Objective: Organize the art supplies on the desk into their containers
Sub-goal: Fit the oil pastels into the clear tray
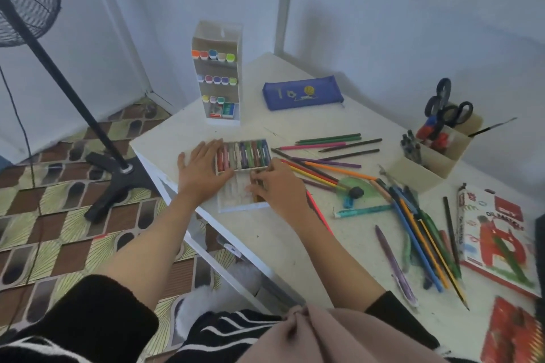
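A white tray of oil pastels point(243, 155) lies near the desk's left edge, its far row full of coloured sticks and its near half point(236, 194) mostly bare. My left hand point(202, 169) lies flat with straight fingers against the tray's left side. My right hand point(275, 186) pinches a brown pastel point(259, 187) at the tray's near right part. Loose coloured pencils point(324, 156) are scattered to the right.
A tall marker rack point(218, 74) and a blue pencil case point(303, 93) stand at the back. A beige organizer with scissors point(436, 144) is at right. Pens and pencils point(424, 233), a green protractor point(358, 190), an oil pastel box point(492, 233) lie nearby. A fan stand point(118, 171) is on the floor.
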